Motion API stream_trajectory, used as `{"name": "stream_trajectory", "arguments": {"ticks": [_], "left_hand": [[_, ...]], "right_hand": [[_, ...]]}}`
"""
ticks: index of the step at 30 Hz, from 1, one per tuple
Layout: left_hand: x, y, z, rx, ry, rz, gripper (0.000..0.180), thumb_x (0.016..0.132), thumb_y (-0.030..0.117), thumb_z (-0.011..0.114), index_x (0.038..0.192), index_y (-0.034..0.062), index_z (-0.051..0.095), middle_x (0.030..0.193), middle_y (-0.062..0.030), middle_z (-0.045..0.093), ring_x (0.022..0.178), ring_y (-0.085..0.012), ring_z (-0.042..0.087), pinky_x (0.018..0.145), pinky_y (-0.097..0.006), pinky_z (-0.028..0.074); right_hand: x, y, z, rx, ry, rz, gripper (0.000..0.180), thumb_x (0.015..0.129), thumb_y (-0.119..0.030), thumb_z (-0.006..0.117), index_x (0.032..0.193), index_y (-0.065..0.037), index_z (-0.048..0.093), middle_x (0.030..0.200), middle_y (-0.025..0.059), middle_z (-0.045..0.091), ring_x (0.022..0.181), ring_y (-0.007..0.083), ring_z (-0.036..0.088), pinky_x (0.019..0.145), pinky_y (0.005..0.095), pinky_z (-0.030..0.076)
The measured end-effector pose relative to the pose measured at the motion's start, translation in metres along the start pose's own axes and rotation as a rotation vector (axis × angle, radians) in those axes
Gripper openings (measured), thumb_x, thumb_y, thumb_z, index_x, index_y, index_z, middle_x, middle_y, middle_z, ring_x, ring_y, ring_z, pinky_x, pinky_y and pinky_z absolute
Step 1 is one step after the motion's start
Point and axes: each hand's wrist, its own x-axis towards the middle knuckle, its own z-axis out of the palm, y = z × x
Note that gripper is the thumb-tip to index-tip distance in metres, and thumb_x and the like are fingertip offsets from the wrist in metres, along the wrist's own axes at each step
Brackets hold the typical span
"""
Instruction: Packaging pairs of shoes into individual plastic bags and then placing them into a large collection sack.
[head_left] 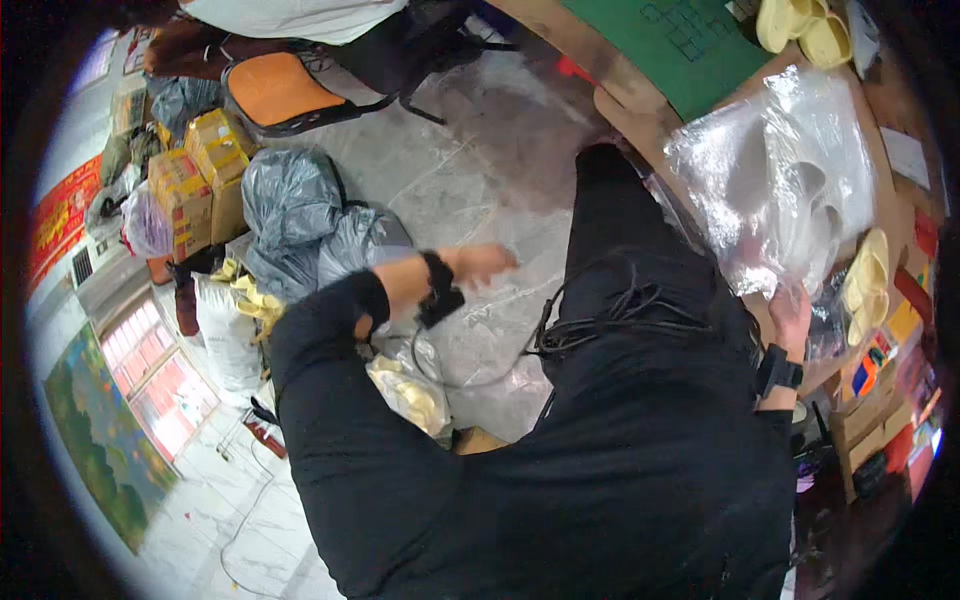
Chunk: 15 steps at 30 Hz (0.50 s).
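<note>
My left hand (484, 263) is held out over the grey floor, somewhat blurred, its fingers stretched and nothing seen in them. At the table on the right, my right hand (790, 306) has its fingers closed on the lower edge of a clear plastic bag (735, 215). That bag lies with other shiny clear plastic, and pale shoe-like shapes show through it. Just right of this hand lies a pair of yellow clogs (867, 287). Each wrist wears a black strapped device.
A green mat (665, 55) covers part of the brown table (620, 80), with more yellow clogs (805, 30) at its far end. To the left are grey plastic bags (290, 205), cardboard boxes (215, 150) and an orange-seated chair (282, 88). Black cables (630, 315) lie across my lap.
</note>
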Motion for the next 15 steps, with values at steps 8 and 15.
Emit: {"name": "stream_trajectory", "arguments": {"ticks": [8,15], "left_hand": [[-0.008,-0.056,0.126,-1.406,-0.478,-0.252,0.047,0.090,0.042,0.039,0.114,0.0027,0.050,0.115,-0.0159,0.049,0.102,-0.0296,0.050,0.093,-0.046,0.038],[-0.060,-0.025,0.074,-1.193,-0.008,0.048,0.025,0.089,0.024,0.046,0.091,0.0021,0.057,0.090,-0.0118,0.059,0.080,-0.0220,0.059,0.073,-0.031,0.051]], "right_hand": [[0.009,-0.072,0.033,-0.230,-0.150,0.119,0.026,0.081,-0.006,0.054,0.104,0.005,0.051,0.093,0.0097,0.059,0.079,0.0206,0.057,0.070,0.0286,0.046],[0.025,-0.079,0.073,0.045,-0.266,0.494,0.026,0.091,-0.008,0.037,0.110,0.007,0.047,0.104,0.0128,0.053,0.094,0.0190,0.051,0.080,0.0252,0.044]]}}
